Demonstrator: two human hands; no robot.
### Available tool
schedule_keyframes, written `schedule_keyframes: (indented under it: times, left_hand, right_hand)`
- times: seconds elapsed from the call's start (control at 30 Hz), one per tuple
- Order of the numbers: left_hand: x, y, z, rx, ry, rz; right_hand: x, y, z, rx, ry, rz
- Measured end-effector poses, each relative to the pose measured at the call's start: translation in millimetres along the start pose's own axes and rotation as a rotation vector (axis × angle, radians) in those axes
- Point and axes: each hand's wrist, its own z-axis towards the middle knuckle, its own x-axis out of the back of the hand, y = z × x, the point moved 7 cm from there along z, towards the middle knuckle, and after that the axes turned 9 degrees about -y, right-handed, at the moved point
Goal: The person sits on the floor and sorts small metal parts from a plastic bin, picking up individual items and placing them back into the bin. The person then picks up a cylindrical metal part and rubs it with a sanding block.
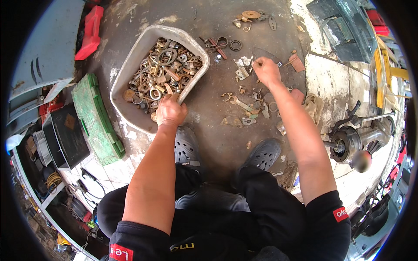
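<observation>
A grey-white plastic tub (125, 70) full of rusty bolts, nuts, rings and metal fittings (160, 70) stands ahead on the left. My left hand (171, 110) grips its near right rim, fingers inside over the metal parts and thumb outside. Ahead on the right, my right hand (266, 70) is low over the floor with its fingertips pinched together. A small pale piece shows at those fingertips, but whether they hold it is unclear. Close by lies a small metal bracket with holes (242, 73). Nearer to me are an open-end wrench (241, 103) and several loose metal bits.
Left of the tub lies a green plastic tool case (96, 120), with a red case (89, 32) beyond. Rusty discs (251, 14) and clamp rings (235, 45) lie farther ahead. An axle-like assembly with a hub (346, 145) and a dark plastic box (346, 29) are right.
</observation>
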Motion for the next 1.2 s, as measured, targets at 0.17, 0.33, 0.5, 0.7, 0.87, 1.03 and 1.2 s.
schedule_keyframes:
  times: [0.17, 0.33, 0.5, 0.7, 0.87, 1.03, 1.2]
  left_hand:
    - [-1.7, -3.5, 0.1, 0.034, -0.022, -0.005]
    - [-3.4, -3.8, 0.9, 0.026, -0.007, -0.005]
    - [-0.7, -2.5, -1.4, 0.032, 0.005, -0.022]
    - [-3.3, -3.4, 1.8, -0.04, 0.103, -0.007]
    - [-0.5, -3.4, -1.8, 0.023, 0.016, 0.003]
    - [4.1, 4.1, -4.0, 0.036, -0.018, -0.007]
    - [-2.9, -2.9, 0.5, 0.018, -0.018, 0.009]
  right_hand:
    - [-19.4, 8.7, -9.0, -0.198, -0.108, -0.241]
    - [-23.0, 6.5, -6.6, -0.182, -0.133, -0.328]
    - [-21.0, 2.2, -9.8, -0.179, -0.172, -0.411]
    - [-4.5, -29.0, -16.4, -0.013, -0.133, 0.051]
    - [-21.1, -138.6, -73.8, 0.578, -0.344, 0.575]
    - [-38.3, -104.7, -72.0, 0.503, -0.23, 0.274]
    - [-30.1, -22.9, -38.8, 0.227, -0.093, 0.057]
